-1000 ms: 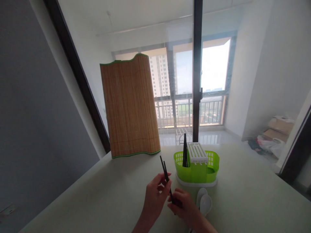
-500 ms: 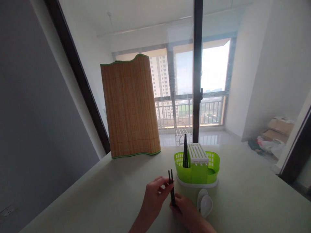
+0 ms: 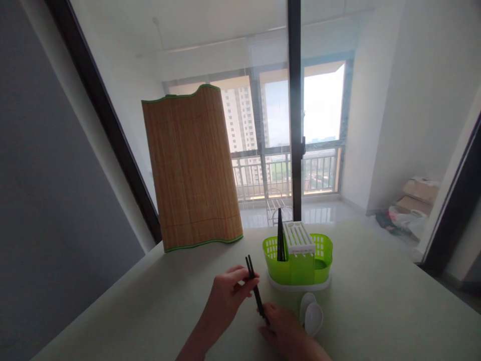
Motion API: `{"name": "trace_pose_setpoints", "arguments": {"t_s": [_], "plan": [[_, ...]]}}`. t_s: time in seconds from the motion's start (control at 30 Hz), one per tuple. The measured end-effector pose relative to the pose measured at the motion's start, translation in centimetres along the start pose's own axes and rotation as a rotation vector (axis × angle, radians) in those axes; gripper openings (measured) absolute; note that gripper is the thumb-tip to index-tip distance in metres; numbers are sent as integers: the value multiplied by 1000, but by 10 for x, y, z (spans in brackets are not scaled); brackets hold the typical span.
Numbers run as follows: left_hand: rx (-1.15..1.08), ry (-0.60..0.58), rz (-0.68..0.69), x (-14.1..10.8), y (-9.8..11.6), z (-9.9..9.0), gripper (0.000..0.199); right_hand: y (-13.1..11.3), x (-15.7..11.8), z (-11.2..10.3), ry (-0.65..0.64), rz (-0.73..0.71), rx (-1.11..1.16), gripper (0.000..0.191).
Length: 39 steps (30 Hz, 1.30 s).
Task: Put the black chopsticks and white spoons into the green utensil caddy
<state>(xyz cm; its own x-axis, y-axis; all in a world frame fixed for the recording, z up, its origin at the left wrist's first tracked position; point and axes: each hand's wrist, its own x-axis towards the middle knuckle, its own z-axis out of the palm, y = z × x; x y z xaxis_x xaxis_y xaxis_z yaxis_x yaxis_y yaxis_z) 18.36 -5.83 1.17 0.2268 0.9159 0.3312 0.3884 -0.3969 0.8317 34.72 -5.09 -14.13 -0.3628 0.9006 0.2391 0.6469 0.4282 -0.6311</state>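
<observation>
The pair of thin black chopsticks (image 3: 254, 290) has been tilted back leftward from upright. It is pinched by the left hand (image 3: 224, 300) near the tips and by the right hand (image 3: 280, 328) at the lower end, above the pale tabletop (image 3: 150, 306) near its front edge. Alignment before the green plastic cutlery basket (image 3: 298, 258) seems unfinished.

A single head-worn camera looks forward and slightly down from the near edge of the table (image 3: 376, 311), close above the surface, facing the far edge and the balcony window (image 3: 323, 105) beyond.

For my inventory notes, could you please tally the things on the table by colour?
Black: 2, held chopsticks, chopsticks in caddy
Green: 1, caddy
White: 1, spoons
Brown: 1, bamboo mat
Total: 5
</observation>
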Motion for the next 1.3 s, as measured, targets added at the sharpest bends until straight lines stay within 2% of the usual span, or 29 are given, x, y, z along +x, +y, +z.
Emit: {"name": "trace_pose_setpoints", "arguments": {"t_s": [0.1, 0.17, 0.2, 0.23, 0.3, 0.4, 0.47, 0.63, 0.83, 0.93, 1.0, 1.13, 1.2, 1.3], "plan": [[-14, 278, 92, 23, 25, -24, 23, 0, 0, -7, -63, 15, -48, 54], [-30, 437, 148, 44, 41, -32, 26, 0, 0, -11, -81, 18, -81, 52], [-42, 470, 168, 57, 46, -32, 27, -1, 0, -12, -89, 16, -97, 47], [-49, 465, 178, 70, 49, -30, 27, -1, 0, -13, -97, 13, -111, 43], [-44, 374, 175, 97, 45, -17, 25, -2, 0, -13, -108, 6, -135, 36], [15, 198, 123, 133, 22, 12, 18, -3, 0, -12, -112, -3, -169, 34], [47, 124, 88, 149, 4, 29, 13, -2, 1, -11, -113, -6, -185, 32], [77, 36, 48, 166, -30, 52, 10, 2, 6, -6, -109, -40, -284, 22], [120, -42, 21, 175, -42, 64, 11, 2, 4, -5, -90, -75, -324, 15], [172, -23, 38, 173, -38, 65, 13, 2, 2, -5, -40, -129, -323, 17], [221, 45, 73, 162, -33, 63, 22, 3, 2, -2, -5, -173, -319, 18], [363, 206, 166, 113, -28, 65, 21, 4, 2, 13, 40, -323, -381, 2], [378, 145, 173, 82, -32, 73, 22, 0, 2, 23, 63, -439, -424, 12], [334, -132, 130, 45, -40, 91, 19, -11, -2, 37, 129, -592, -407, 29]]}}
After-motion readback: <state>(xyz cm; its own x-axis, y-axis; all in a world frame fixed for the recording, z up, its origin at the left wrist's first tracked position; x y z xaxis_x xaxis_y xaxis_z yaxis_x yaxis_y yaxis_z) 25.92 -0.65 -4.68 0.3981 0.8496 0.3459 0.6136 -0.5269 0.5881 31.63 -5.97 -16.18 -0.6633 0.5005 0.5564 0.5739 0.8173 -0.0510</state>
